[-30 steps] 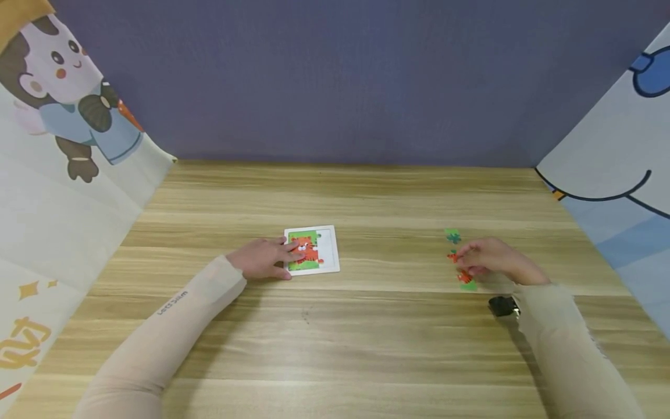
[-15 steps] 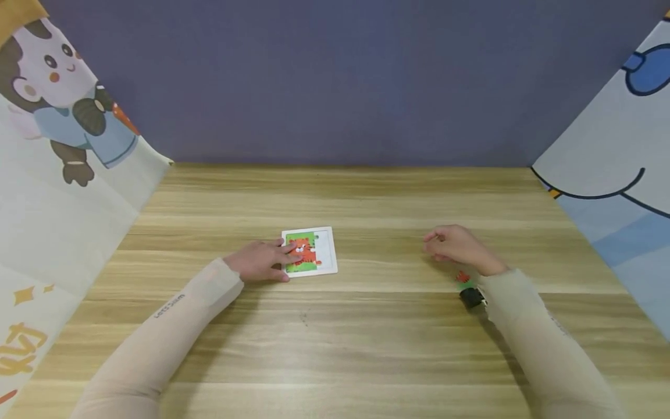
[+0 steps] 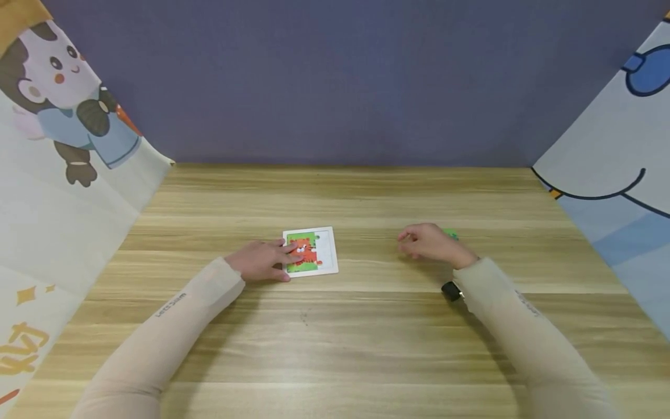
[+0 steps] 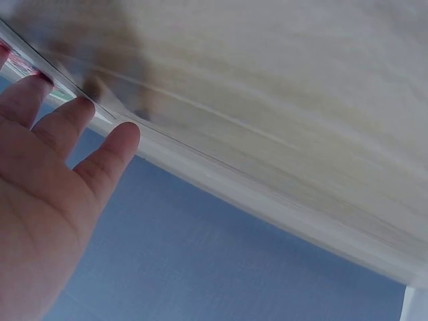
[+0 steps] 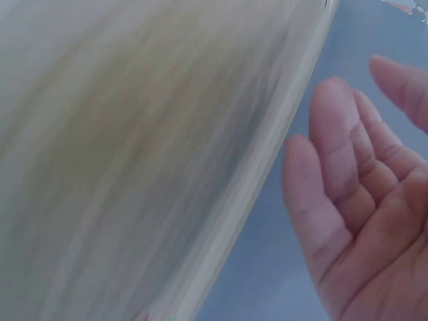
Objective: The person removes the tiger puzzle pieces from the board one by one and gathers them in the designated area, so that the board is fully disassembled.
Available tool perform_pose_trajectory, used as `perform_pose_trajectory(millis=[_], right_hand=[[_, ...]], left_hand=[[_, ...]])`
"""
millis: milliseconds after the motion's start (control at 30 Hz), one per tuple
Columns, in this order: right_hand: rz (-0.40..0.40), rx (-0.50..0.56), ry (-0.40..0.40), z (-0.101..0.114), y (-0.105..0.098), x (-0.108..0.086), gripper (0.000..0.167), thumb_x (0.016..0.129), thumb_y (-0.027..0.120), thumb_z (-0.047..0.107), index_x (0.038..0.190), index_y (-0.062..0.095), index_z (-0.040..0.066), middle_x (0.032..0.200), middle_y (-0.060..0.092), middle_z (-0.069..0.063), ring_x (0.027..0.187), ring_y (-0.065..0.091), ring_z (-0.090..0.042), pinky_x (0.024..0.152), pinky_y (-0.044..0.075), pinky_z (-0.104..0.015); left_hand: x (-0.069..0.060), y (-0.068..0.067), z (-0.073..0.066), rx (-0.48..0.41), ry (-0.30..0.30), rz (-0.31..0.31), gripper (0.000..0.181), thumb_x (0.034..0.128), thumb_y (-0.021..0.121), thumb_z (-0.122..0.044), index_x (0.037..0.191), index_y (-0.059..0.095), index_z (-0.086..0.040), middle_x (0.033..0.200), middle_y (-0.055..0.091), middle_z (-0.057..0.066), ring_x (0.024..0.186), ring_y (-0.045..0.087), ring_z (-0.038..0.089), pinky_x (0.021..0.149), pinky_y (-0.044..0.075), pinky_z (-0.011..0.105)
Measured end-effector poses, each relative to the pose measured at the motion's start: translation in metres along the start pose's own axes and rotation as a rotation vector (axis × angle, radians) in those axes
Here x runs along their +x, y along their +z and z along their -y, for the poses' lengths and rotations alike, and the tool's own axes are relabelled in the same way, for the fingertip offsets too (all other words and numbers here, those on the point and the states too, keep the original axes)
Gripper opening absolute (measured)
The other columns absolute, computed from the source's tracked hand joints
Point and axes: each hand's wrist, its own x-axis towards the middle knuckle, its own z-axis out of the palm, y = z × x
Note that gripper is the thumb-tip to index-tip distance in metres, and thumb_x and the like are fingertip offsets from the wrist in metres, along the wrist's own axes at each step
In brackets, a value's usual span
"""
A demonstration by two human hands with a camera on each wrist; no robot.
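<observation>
In the head view, my left hand point(image 3: 259, 260) rests with spread fingers on the left side of a white-framed jigsaw puzzle point(image 3: 327, 256). An orange tiger on green fills its left part; the right part is bare white. My right hand point(image 3: 431, 241) hovers over the wood to the right of the puzzle, fingers loosely bent. In the right wrist view, the right palm point(image 5: 391, 234) faces the camera, the thumb stands apart, and nothing shows between the fingers. A green puzzle piece point(image 3: 451, 233) peeks out behind that hand; other loose pieces are hidden by hand and sleeve.
A wood-grain table point(image 3: 335, 349) spreads under both arms. A dark panel point(image 3: 335, 81) closes off the back, with printed cartoon sheets at both sides. A small black device point(image 3: 451, 290) sits at the right wrist.
My right hand has left the loose pieces and moved left toward the puzzle, now slower. Its sleeve covers the lower piece seen before. My left hand stays on the puzzle.
</observation>
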Motion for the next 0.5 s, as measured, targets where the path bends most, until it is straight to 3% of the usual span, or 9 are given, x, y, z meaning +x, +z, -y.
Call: perform_pose_trajectory(millis=[167,500], right_hand=[[0.009,0.004,-0.017,0.011,0.007,0.012,0.028,0.093,0.061,0.015,0.113,0.064,-0.004,0.074,0.064,-0.007,0.063,0.060,-0.019,0.062,0.050,-0.032],[0.026,0.018,-0.050,0.024,0.016,0.030,0.026,0.091,0.063,0.014,0.110,0.065,-0.004,0.072,0.064,-0.007,0.061,0.059,-0.019,0.058,0.047,-0.029]], left_hand=[[0.000,0.001,0.000,-0.004,0.001,-0.007,0.059,0.0907,0.065,-0.035,0.143,0.046,-0.015,0.151,0.033,0.013,0.137,0.029,0.041,0.104,0.035,0.051],[0.001,-0.002,-0.002,0.008,-0.007,0.018,0.059,0.0917,0.062,-0.038,0.144,0.045,-0.015,0.152,0.031,0.013,0.137,0.030,0.041,0.106,0.031,0.055]])
